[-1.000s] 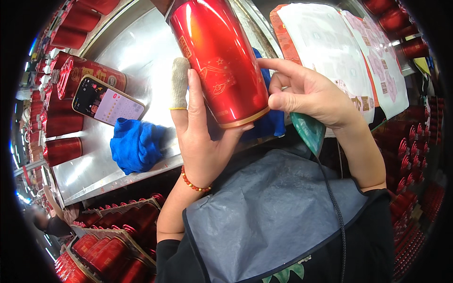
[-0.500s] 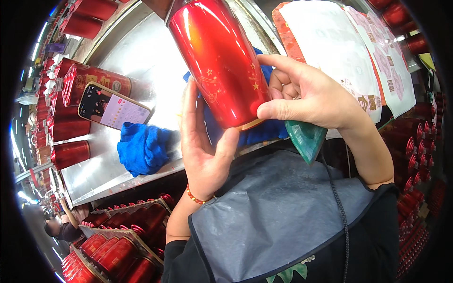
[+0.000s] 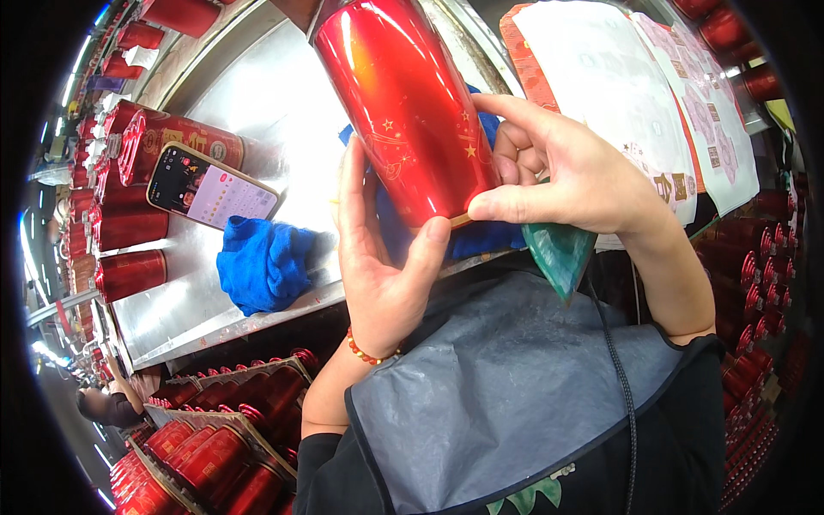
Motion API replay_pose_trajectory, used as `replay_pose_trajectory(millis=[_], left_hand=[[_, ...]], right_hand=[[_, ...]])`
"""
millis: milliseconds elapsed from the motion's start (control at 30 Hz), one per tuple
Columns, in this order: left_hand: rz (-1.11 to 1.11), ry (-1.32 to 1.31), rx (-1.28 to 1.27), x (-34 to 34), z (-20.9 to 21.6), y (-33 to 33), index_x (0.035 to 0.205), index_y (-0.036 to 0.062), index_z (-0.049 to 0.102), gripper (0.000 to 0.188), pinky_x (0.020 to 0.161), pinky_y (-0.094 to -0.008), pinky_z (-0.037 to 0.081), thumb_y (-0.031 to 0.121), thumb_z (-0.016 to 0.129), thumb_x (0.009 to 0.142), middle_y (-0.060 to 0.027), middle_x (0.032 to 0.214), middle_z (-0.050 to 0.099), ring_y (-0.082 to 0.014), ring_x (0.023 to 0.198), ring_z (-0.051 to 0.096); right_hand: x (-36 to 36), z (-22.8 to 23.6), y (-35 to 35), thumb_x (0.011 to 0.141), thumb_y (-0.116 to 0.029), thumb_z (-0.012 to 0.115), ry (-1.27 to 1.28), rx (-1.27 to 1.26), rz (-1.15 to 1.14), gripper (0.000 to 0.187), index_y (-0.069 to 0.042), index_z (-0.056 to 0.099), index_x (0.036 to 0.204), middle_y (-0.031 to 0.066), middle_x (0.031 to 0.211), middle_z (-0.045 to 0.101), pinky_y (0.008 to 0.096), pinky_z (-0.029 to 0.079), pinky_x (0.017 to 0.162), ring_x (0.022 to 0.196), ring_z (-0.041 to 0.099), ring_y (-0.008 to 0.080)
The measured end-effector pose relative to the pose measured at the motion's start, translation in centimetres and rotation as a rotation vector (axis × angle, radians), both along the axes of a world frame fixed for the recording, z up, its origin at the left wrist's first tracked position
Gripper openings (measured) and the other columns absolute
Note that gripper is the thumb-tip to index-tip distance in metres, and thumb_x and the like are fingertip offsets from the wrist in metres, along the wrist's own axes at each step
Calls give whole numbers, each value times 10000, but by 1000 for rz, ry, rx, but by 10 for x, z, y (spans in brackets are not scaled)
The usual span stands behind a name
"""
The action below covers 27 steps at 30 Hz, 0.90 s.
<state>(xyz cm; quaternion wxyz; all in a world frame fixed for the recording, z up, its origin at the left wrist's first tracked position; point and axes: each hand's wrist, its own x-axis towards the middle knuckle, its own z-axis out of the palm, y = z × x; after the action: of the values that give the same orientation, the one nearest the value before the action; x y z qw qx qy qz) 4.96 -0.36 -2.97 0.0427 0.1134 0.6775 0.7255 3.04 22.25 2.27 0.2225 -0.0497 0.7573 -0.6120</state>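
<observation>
A tall glossy red can (image 3: pixel 408 107) with small gold stars is held up close, tilted, over a steel table (image 3: pixel 249 112). My left hand (image 3: pixel 378 249) cups its lower end from the left, thumb on the rim. My right hand (image 3: pixel 566 176) grips the bottom end from the right and also holds a green scraper-like piece (image 3: pixel 560 253) under the palm. A blue cloth (image 3: pixel 481 236) shows behind the can.
A phone (image 3: pixel 210 184) leans on red cans (image 3: pixel 129 223) at the table's left. Another blue cloth (image 3: pixel 262 262) lies at the table's front edge. Printed label sheets (image 3: pixel 635 94) lie to the right. Trays of red cans (image 3: pixel 215 438) stand below. Another person (image 3: pixel 112 399) is at lower left.
The can has tilted and risen slightly toward the camera. My left hand slid lower along its end, with the thumb now on the rim.
</observation>
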Motion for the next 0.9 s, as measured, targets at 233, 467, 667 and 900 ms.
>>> replay_pose_trajectory(millis=[233,467,667,900], left_hand=[[-9,68,-68,4,-9,-9,1605,-14,209,914,1221,-425,267,100,743,873,-179,1609,301,-307,1506,309],[25,48,-78,5,-5,-1,1604,-7,224,927,1216,-424,277,128,767,865,-177,1605,305,-298,1502,313],[23,68,-86,4,-7,-2,1604,-9,223,934,1207,-422,289,125,773,861,-182,1593,317,-296,1485,337],[44,71,-117,5,-5,1,1602,-9,231,927,1198,-418,304,117,771,858,-185,1590,313,-293,1474,350]], right_hand=[[-11,0,4,860,-141,838,2,-67,-49,855,50,358,1541,-1,847,549,163,428,623,712,541,21],[-11,0,4,835,-133,854,-17,-77,-29,895,24,349,1557,-6,824,542,158,408,603,687,515,11],[-3,-1,8,803,-200,881,-56,-66,29,964,19,334,1566,11,824,573,174,415,584,675,532,29],[1,-10,3,783,-317,897,-11,-91,-21,993,15,364,1553,18,807,594,196,414,571,654,538,47]])
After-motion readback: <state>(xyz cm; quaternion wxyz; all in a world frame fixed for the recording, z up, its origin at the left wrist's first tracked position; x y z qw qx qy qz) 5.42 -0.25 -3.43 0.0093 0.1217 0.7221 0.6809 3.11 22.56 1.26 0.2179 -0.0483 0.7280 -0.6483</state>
